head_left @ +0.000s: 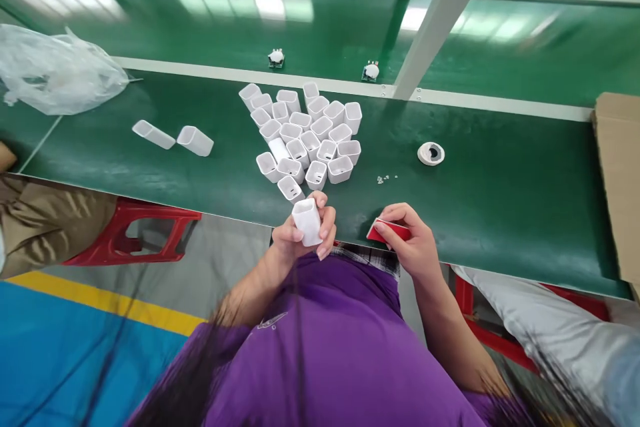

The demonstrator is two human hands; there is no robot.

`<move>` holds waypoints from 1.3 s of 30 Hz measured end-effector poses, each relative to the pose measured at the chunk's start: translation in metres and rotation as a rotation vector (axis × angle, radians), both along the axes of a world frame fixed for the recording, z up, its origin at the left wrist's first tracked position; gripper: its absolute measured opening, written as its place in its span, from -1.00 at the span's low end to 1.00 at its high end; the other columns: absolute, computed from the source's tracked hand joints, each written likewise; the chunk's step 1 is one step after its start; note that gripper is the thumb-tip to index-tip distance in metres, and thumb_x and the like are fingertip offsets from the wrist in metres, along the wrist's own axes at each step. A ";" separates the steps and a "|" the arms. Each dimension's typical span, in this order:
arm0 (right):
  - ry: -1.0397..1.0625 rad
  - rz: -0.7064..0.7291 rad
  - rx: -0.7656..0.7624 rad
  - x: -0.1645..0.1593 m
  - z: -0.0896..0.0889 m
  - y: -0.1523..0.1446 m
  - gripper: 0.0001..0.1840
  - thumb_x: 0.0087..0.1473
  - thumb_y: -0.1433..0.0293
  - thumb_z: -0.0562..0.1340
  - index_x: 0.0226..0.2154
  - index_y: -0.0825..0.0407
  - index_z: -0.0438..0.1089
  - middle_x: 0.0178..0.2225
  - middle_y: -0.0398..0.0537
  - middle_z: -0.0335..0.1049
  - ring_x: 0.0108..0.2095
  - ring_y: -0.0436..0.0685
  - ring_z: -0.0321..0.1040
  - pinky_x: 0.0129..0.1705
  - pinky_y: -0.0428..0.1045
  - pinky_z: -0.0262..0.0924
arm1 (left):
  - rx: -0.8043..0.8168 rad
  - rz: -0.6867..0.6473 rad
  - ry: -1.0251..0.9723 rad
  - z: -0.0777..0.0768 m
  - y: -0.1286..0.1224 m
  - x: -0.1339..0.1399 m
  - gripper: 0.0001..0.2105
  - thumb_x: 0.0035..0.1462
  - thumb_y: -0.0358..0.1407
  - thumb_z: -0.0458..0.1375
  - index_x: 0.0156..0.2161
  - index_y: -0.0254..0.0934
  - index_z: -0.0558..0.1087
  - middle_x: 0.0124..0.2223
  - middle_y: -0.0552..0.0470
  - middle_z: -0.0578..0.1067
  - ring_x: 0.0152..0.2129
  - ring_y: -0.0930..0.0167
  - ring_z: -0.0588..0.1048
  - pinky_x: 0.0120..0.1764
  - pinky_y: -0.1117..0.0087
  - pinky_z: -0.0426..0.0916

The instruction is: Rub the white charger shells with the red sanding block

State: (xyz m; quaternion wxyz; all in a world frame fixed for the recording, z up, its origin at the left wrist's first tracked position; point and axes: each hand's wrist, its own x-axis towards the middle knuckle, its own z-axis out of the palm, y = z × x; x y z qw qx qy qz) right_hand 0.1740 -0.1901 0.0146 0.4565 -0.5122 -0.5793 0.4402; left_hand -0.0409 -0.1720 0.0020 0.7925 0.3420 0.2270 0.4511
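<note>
My left hand [320, 230] is closed round a white plastic charger housing [307, 221], held upright with its open end facing up. Between the thumb and fingers of my right hand [407, 233] is a flat red scraper [393, 230] with a pale edge, close to the table's front edge. Just beyond my left hand stands a cluster of several similar white housings [310, 140], most with their open ends up. Slots show inside some of them. Small white crumbs [385, 179] lie on the green table beyond my right hand.
A roll of white tape [431, 154] lies on the green table [510, 193] to the right. Two more housings [195, 141] lie to the left, near a clear plastic bag [60, 73]. Two small circuit boards [371, 71] sit at the back. Cardboard [620, 180] stands far right; seated people flank me.
</note>
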 end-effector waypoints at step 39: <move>-0.258 0.060 0.143 0.000 -0.017 0.004 -0.68 0.12 0.08 0.29 -0.47 -0.03 0.44 -0.41 -0.08 0.48 -0.40 0.10 0.42 -0.30 -0.03 0.34 | 0.412 1.131 1.956 0.017 0.111 -0.245 -0.72 0.03 -0.24 0.36 -0.25 -0.26 0.36 0.16 -0.29 0.32 0.29 -0.06 0.11 0.28 -0.13 0.00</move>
